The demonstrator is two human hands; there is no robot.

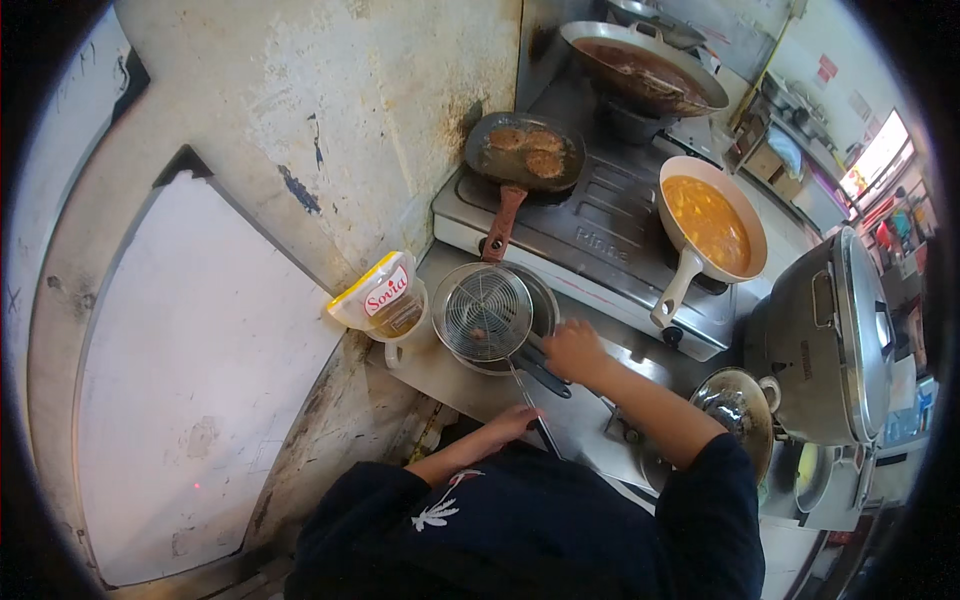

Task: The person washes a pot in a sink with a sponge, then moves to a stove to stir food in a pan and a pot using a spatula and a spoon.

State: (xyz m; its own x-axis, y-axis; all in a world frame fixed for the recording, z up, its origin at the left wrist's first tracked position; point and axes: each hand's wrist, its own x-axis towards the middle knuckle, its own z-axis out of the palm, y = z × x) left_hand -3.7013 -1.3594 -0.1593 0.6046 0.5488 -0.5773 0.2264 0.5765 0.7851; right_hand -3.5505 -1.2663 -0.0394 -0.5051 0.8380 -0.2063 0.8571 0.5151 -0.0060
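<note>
My left hand (516, 422) is at the handle of a wire spiral skimmer (484, 311), low in front of my body. The skimmer's round head lies over a metal bowl or pan (546, 294) in front of the stove. My right hand (576, 351) is beside the dark handles of utensils (544, 369) that lean out of that bowl; its fingers are bent down, and whether they grip anything is hidden. Beyond, a dark square pan (525, 171) holds several browned patties (544, 163). A cream frying pan (757, 225) with orange soupy food (706, 217) sits at the stove's right.
A two-burner gas stove (600, 247) stands ahead. An oil pouch (386, 296) sits in a jug (397, 349) by the stained wall. Behind is a large wok (641, 67) of dark liquid. A big steel pot (806, 337) and a glass-lidded pot (735, 416) stand right.
</note>
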